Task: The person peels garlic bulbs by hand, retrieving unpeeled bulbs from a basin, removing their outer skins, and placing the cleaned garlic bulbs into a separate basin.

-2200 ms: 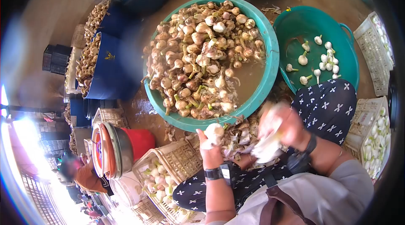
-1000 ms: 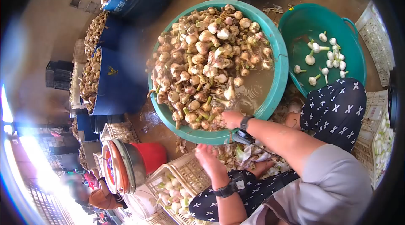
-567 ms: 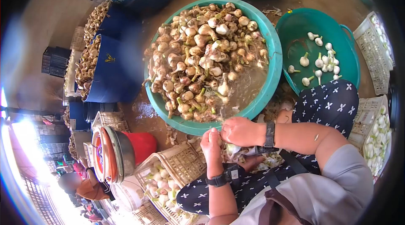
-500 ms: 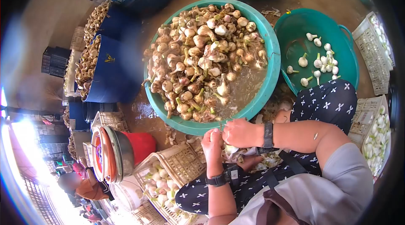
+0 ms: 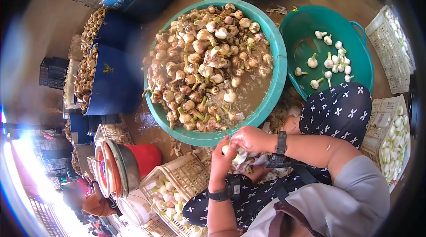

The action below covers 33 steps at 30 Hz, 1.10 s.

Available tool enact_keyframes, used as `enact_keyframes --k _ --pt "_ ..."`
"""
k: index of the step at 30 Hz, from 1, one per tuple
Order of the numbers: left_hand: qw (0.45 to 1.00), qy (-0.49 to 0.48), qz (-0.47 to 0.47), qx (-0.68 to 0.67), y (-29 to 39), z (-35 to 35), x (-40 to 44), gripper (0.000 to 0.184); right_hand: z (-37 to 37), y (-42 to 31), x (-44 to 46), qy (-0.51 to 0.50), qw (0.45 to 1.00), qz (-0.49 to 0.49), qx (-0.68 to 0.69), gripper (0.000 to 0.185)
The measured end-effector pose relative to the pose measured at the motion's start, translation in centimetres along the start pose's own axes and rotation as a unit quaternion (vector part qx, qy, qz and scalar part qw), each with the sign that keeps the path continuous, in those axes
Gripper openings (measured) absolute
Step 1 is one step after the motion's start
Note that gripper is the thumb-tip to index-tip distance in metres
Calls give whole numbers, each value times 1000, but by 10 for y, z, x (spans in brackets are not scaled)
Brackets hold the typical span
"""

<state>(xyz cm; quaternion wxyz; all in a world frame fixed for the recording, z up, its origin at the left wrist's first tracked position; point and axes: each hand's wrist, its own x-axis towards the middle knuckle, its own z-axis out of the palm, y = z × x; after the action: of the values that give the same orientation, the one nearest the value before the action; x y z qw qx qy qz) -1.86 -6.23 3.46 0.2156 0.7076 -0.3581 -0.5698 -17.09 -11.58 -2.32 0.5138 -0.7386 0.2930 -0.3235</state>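
Note:
My left hand (image 5: 219, 160) is closed around a garlic bulb (image 5: 225, 149), and a pale part of it shows between the fingers. My right hand (image 5: 250, 139) meets it, fingers curled in at the bulb; what they grip is hidden. Both hands are just below the near rim of a large green tub (image 5: 200, 138). Unpeeled, muddy garlic bulbs (image 5: 191, 66) are heaped in that tub, in brown water. Beneath my hands, loose garlic peels (image 5: 243, 159) lie on the floor.
A green basket (image 5: 364, 43) with several cleaned bulbs stands at the right. Plastic crates of white bulbs (image 5: 392, 148) are at the right and lower left. Blue barrels (image 5: 115, 81) heaped with garlic stand at the left, near stacked basins (image 5: 126, 166). Another person (image 5: 95, 201) is at far lower left.
My hands have shifted slightly, and the bulb in my left hand now shows between the fingers. The view has moved a little, so the tub and basket appear further left.

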Motion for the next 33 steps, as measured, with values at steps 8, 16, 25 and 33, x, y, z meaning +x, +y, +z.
enact_keyframes --k 8,16,25,33 --pt "822 124 420 364 5 3 -21 39 -10 -13 10 -50 847 362 387 20" --pt "896 287 271 -204 -34 27 -10 11 -2 -40 -3 -12 802 294 520 20" --pt "762 236 -40 -601 -48 -17 -6 24 -62 -78 -26 131 882 93 444 25" --pt "557 315 164 -751 -112 -126 -65 43 -27 -19 20 -159 958 96 -218 17"
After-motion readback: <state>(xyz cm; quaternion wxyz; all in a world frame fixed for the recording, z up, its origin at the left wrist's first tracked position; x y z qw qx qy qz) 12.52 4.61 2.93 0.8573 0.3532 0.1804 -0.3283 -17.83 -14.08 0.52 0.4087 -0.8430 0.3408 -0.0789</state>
